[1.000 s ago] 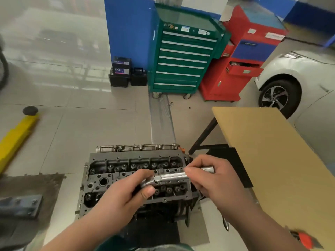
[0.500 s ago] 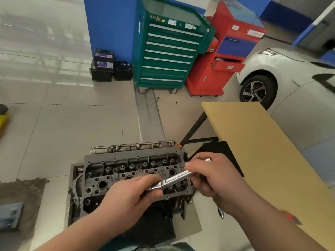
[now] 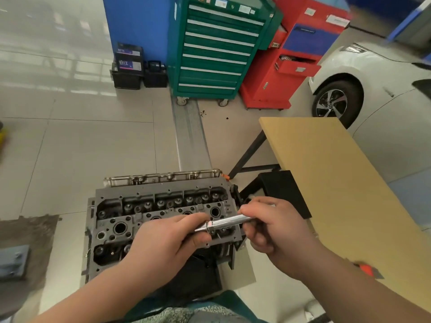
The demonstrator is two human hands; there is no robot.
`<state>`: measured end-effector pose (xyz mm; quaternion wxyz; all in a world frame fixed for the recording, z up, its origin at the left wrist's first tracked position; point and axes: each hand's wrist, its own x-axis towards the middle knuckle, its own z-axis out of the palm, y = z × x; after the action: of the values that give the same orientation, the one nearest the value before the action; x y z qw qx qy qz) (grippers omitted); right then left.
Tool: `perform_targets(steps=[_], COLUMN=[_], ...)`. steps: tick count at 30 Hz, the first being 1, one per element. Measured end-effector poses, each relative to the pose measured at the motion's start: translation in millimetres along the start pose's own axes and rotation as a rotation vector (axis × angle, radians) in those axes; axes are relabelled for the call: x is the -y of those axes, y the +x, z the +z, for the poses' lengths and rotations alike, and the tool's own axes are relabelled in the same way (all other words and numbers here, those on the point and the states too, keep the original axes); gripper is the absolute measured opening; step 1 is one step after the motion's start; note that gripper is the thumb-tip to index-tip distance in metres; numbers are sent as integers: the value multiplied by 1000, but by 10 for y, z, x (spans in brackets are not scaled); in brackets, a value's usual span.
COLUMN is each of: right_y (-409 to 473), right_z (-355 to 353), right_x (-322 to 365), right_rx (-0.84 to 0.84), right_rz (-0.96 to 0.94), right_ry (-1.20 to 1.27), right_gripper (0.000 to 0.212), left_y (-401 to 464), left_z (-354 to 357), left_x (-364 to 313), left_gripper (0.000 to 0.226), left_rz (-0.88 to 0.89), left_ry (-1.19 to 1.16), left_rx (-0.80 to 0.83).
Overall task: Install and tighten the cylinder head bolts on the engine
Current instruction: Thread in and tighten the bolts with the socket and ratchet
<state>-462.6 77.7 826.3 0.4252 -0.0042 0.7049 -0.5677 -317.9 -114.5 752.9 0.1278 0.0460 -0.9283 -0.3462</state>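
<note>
A grey cylinder head (image 3: 149, 210) sits on the engine on the floor in front of me, its valve springs and open bores facing up. Both my hands hover above its right half and hold one shiny metal socket tool (image 3: 224, 223), which lies nearly level. My left hand (image 3: 163, 243) pinches the tool's left end between thumb and fingers. My right hand (image 3: 277, 231) is wrapped around the right end. No bolts are visible in my hands.
A yellow-topped table (image 3: 338, 183) on black legs stands to the right, with an orange-handled tool (image 3: 366, 269) near its front edge. Beyond are a green drawer cabinet (image 3: 217, 50), a red tool cart (image 3: 286, 61), batteries (image 3: 128, 66) and a white car (image 3: 373, 89). A dark mat (image 3: 23, 252) lies left.
My view has swung slightly, so the engine and cabinets sit differently in frame. The tool has tilted, its left end dipping a little. Both hands keep their hold on it.
</note>
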Motion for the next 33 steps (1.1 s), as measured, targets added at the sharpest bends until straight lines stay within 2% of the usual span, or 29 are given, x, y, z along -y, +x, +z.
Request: perform_targets(steps=[5, 11, 13, 17, 20, 24, 26, 30, 33], right_y=[153, 252, 270, 293, 308, 308, 337, 451, 466], right_z=[-177, -564, -711, -1029, -1186, -1157, -1130, -1122, -1123], right_x=[76, 140, 169, 424, 694, 734, 714, 684, 637], right_rx=[35, 81, 116, 246, 427, 579, 614, 741, 752], right_rz=[51, 132, 110, -133, -267, -462, -539, -401, -356], right_ry=[-68, -56, -125, -648, -1111, -1480, -1491, -1315, -1183], right_gripper=[15, 16, 18, 23, 20, 31, 29, 25, 21], left_y=[89, 277, 353, 456, 518, 521, 510, 469, 441], left_z=[141, 414, 483, 561, 579, 617, 628, 640, 649], left_x=[-96, -381, -457, -591, -722, -828, -863, -880, -909], left_gripper=[53, 54, 54, 57, 60, 61, 64, 51, 44], left_rz=[-65, -128, -144, -239, -204, -162, -121, -44, -36], left_ry=[1, 24, 11, -142, -38, 89, 169, 302, 300], left_rx=[48, 29, 52, 185, 198, 198, 177, 151, 113])
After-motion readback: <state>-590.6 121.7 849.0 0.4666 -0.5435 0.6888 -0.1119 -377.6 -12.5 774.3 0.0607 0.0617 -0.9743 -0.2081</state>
